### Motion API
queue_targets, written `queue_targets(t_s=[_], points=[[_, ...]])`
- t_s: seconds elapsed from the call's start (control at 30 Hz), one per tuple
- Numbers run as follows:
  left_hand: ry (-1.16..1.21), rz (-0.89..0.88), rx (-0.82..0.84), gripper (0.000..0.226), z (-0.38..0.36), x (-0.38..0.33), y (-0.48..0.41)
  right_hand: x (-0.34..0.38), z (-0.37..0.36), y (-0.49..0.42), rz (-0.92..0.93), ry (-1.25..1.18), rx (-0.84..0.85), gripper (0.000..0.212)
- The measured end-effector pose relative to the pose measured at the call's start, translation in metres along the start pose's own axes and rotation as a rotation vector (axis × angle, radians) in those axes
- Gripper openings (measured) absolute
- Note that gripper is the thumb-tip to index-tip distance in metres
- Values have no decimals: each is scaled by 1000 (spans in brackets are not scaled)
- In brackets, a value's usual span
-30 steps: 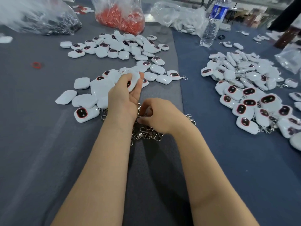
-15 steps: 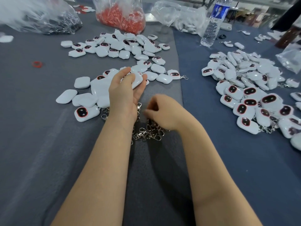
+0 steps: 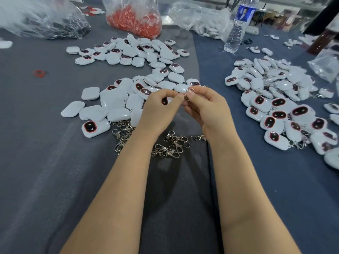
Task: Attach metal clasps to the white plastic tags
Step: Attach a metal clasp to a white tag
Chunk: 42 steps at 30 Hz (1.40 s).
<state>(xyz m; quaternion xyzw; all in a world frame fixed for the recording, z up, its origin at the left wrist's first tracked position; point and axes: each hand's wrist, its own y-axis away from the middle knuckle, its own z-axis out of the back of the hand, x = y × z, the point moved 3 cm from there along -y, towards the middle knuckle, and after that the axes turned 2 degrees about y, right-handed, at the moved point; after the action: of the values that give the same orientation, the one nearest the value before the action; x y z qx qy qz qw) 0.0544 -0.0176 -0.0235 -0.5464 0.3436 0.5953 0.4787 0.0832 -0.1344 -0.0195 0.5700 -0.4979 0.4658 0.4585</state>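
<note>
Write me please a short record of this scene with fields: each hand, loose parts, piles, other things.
left hand: grips a white tag, mostly hidden
right hand: pinches a metal clasp
loose clasps: heaped near the wrists
left pile: tags, beside the left hand
right pile: tags with clasps among them
far side: bag of red pieces, water bottle

No text, brand or number can be read here. The clear water bottle (image 3: 235, 33) at the far right carries a blue label (image 3: 244, 12) (a pale patch sits in its middle), but its print is too blurred to make out
</note>
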Motion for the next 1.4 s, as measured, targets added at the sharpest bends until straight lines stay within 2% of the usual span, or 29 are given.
queue_targets(t_s=[0.13,0.27,0.47,0.6,0.67,0.8,1.2,1.33,1.4], points=[[-56,-7,40,4,1,0,1,0,0,0,2,-60,-25,10],[-164,-54,66,11,0,3,-1,-2,0,-2,-12,-88,-48,7],[-201,-58,-6,25,1,5,-2,-3,7,-6,71,242,-174,15],[-207,-79,-125,22,4,6,-5,-5,4,-4,87,383,-139,11],[-277,-126,-167,18,5,6,-5,-4,2,-3,96,319,-137,12],[-330,-168,-152,19,2,6,0,-1,4,-3,64,146,-132,11],[-275,-168,-29,10,-3,2,-1,-2,0,-4,33,20,-34,17],[-277,-173,-72,6,0,2,-3,-1,2,-4,54,59,-97,18],[-263,-165,-97,5,2,2,-3,-2,4,-4,88,258,-164,20]])
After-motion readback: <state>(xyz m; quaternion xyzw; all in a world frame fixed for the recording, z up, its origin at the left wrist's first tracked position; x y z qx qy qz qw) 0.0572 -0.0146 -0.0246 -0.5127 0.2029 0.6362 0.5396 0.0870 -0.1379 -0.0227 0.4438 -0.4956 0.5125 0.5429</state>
